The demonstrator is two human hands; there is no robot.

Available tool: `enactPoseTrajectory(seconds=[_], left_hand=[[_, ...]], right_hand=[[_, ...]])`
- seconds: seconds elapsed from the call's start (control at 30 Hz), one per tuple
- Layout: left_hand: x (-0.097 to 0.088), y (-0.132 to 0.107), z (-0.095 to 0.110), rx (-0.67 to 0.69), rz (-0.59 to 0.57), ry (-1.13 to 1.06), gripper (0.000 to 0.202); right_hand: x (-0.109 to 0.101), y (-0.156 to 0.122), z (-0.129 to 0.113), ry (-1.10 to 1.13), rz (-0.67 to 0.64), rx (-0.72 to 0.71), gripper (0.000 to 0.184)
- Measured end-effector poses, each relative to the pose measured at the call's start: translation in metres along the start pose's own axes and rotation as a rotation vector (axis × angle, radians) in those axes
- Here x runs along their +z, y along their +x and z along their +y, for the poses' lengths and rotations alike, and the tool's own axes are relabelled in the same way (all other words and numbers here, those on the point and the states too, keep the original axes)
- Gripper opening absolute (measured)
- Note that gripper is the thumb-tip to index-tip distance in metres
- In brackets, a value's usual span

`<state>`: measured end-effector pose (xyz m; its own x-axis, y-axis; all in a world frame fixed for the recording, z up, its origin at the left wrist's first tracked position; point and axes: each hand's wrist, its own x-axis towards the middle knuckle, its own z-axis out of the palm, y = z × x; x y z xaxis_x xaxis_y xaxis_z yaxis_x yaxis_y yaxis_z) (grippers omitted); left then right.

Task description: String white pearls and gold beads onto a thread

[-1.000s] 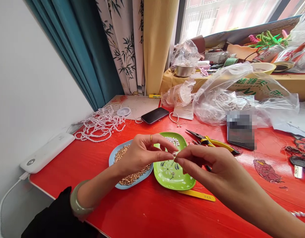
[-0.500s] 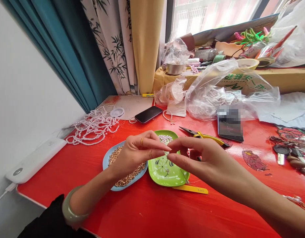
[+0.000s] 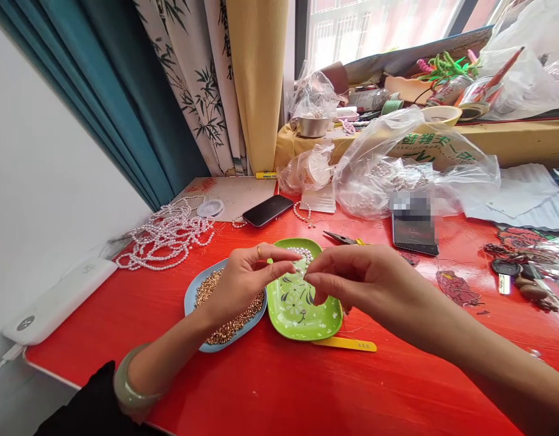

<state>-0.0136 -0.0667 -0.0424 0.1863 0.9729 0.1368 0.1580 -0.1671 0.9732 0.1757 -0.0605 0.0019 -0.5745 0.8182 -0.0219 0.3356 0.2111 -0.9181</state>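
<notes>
My left hand (image 3: 247,278) and my right hand (image 3: 365,281) meet fingertip to fingertip above a green dish (image 3: 301,312) that holds a few white pearl beads at its far end. Each hand is closed in a pinch. Between the tips is something tiny, probably a bead on a thin thread, too small to name. Under my left hand a blue dish (image 3: 192,293) is heaped with small gold beads (image 3: 229,324). A ring sits on a left finger, a pale green bangle (image 3: 129,384) on that wrist.
A red table (image 3: 270,387) carries pearl strands (image 3: 165,233) at the left, a white power bank (image 3: 56,300), two dark phones (image 3: 267,210) (image 3: 413,233), yellow-handled pliers (image 3: 347,239), a yellow strip (image 3: 347,344), and plastic bags (image 3: 397,169). Keys and trinkets (image 3: 519,272) lie at the right.
The view has drifted, so everything sits a little further left in the picture. My two hands stay pinched together over the green dish, the right hand now covering more of the pliers.
</notes>
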Motion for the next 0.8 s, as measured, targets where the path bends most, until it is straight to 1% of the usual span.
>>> enactPoseTrajectory(seconds=[0.07, 0.13, 0.2, 0.23, 0.3, 0.4, 0.5, 0.57, 0.67, 0.8], left_hand=[[-0.002, 0.005, -0.007, -0.009, 0.014, 0.258, 0.016], [-0.003, 0.01, -0.015, 0.033, -0.027, 0.594, 0.017], [-0.005, 0.012, -0.021, 0.066, -0.082, 0.817, 0.018], [-0.006, 0.013, -0.023, 0.072, -0.106, 0.866, 0.018], [-0.011, 0.013, -0.022, 0.07, -0.137, 0.886, 0.018], [-0.023, 0.011, -0.011, 0.056, -0.203, 0.921, 0.015], [-0.038, 0.007, 0.006, -0.035, -0.409, 0.993, 0.015], [-0.043, 0.003, 0.014, -0.069, -0.512, 1.08, 0.018], [-0.042, -0.002, 0.018, -0.078, -0.603, 1.218, 0.025], [-0.037, -0.003, 0.014, -0.03, -0.616, 1.311, 0.028]], right_hand=[[-0.002, 0.0, 0.0, 0.009, 0.038, -0.009, 0.016], [-0.005, 0.0, -0.001, 0.006, 0.066, -0.018, 0.016], [-0.006, 0.0, -0.002, -0.007, 0.084, -0.032, 0.015], [-0.007, 0.0, -0.002, -0.013, 0.091, -0.039, 0.015], [-0.007, 0.0, -0.004, -0.029, 0.106, -0.048, 0.015], [-0.007, 0.001, -0.006, -0.054, 0.124, -0.052, 0.015], [-0.006, 0.001, -0.007, -0.067, 0.123, -0.044, 0.016], [-0.006, 0.001, -0.008, -0.072, 0.118, -0.033, 0.017], [-0.005, 0.001, -0.007, -0.083, 0.11, -0.031, 0.018], [-0.004, 0.002, -0.006, -0.105, 0.118, -0.031, 0.019]])
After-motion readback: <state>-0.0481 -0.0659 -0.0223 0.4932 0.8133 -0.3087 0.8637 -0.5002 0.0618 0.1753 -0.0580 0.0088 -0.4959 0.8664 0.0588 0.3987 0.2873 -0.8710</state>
